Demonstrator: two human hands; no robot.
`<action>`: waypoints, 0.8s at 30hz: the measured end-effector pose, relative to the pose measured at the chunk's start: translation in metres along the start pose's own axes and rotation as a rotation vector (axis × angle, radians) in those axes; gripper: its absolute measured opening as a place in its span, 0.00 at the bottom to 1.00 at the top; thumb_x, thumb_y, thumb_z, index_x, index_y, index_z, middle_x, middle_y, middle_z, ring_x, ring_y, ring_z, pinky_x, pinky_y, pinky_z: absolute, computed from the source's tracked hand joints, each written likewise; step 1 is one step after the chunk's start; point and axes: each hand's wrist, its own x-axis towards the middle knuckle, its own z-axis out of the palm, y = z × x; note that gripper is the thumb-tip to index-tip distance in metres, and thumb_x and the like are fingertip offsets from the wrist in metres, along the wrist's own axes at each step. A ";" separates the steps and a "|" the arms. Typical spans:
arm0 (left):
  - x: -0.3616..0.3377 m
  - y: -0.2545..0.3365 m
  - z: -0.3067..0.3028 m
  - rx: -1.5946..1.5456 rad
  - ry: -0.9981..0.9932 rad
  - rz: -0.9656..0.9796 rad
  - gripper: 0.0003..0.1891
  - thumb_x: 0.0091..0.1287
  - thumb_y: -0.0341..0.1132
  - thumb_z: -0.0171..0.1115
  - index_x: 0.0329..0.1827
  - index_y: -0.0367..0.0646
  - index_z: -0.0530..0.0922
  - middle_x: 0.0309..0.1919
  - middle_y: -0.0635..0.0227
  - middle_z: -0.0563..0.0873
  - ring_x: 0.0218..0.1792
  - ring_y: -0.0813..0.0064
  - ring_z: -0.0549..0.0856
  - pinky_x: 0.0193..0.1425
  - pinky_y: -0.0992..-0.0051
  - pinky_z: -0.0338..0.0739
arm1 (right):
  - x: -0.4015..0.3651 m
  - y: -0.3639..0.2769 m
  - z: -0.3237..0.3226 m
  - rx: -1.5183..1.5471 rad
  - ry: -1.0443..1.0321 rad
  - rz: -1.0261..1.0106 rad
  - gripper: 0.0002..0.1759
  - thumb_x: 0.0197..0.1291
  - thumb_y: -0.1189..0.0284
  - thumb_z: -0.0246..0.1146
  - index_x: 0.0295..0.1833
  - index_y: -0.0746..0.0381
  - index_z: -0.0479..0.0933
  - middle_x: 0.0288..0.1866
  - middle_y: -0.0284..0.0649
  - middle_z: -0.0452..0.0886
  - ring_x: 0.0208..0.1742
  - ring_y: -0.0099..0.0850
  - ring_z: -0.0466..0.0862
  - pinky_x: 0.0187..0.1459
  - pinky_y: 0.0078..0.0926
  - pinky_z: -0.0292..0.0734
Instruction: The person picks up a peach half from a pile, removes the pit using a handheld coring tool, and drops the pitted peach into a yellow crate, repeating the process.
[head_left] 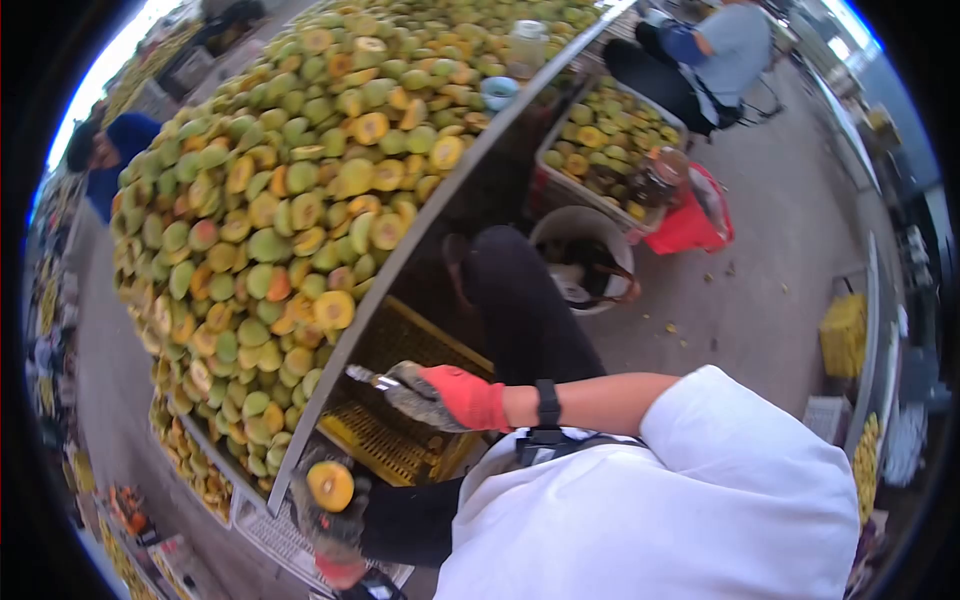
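My left hand (338,532), in a grey and red work glove, holds a halved yellow peach (330,486), cut face up, by the corner of a metal-edged table. My right hand (436,394), in a similar glove, is closed around a small metal hand tool (370,377). The tool's narrow shiny end points at the table edge (350,345); its exact kind is unclear. Beyond that edge lies a big heap of peaches (270,240), whole and halved, with green-yellow skins. Below my right hand sits a yellow plastic crate (385,440) with slotted sides.
A white bucket (545,235) with dark items stands beyond my knee. Past it are a crate of peaches (610,140), a jar (660,175) and a red bag (700,225). A blue cup (499,93) rests by the heap. Other people sit at upper right (735,50) and left (125,145).
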 end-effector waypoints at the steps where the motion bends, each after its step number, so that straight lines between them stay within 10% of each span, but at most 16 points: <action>1: -0.010 -0.034 -0.021 -0.496 -0.003 -0.356 0.30 0.72 0.59 0.42 0.61 0.42 0.70 0.41 0.60 0.83 0.32 0.67 0.85 0.31 0.74 0.84 | 0.000 0.008 -0.007 -0.328 -0.050 -0.170 0.16 0.71 0.60 0.51 0.53 0.60 0.75 0.42 0.30 0.81 0.38 0.21 0.77 0.43 0.21 0.73; 6: -0.033 -0.053 -0.021 -0.530 -0.012 -0.439 0.28 0.65 0.33 0.57 0.69 0.40 0.63 0.50 0.51 0.81 0.31 0.63 0.85 0.28 0.70 0.84 | 0.003 0.014 0.005 -0.660 -0.009 -0.267 0.16 0.67 0.68 0.56 0.58 0.59 0.71 0.44 0.39 0.81 0.42 0.28 0.78 0.47 0.25 0.72; 12: -0.014 -0.043 0.056 -0.740 0.464 -0.697 0.45 0.35 0.74 0.68 0.58 0.68 0.71 0.17 0.84 0.72 0.18 0.77 0.72 0.31 0.63 0.70 | 0.002 0.021 0.002 -0.561 -0.097 -0.269 0.17 0.63 0.69 0.60 0.56 0.60 0.71 0.47 0.43 0.80 0.43 0.36 0.80 0.47 0.27 0.73; 14: 0.001 -0.031 0.060 0.693 0.122 0.454 0.21 0.66 0.42 0.62 0.55 0.37 0.73 0.42 0.55 0.83 0.41 0.59 0.84 0.45 0.67 0.80 | 0.000 0.012 0.001 -0.654 -0.103 -0.337 0.18 0.63 0.70 0.60 0.57 0.60 0.70 0.47 0.43 0.80 0.43 0.35 0.80 0.48 0.27 0.73; 21: 0.039 -0.027 0.056 0.677 0.163 0.605 0.29 0.61 0.34 0.67 0.61 0.30 0.67 0.51 0.53 0.80 0.53 0.61 0.81 0.60 0.69 0.72 | -0.015 -0.007 -0.008 -0.594 -0.027 -0.408 0.16 0.65 0.69 0.58 0.57 0.59 0.71 0.46 0.43 0.81 0.45 0.32 0.81 0.47 0.28 0.73; 24: 0.061 -0.013 0.048 0.400 -0.251 0.373 0.33 0.62 0.29 0.65 0.67 0.31 0.60 0.54 0.56 0.81 0.52 0.67 0.82 0.60 0.71 0.73 | -0.024 -0.016 -0.010 -0.503 0.013 -0.424 0.16 0.66 0.66 0.59 0.56 0.59 0.72 0.45 0.41 0.81 0.45 0.29 0.80 0.48 0.27 0.73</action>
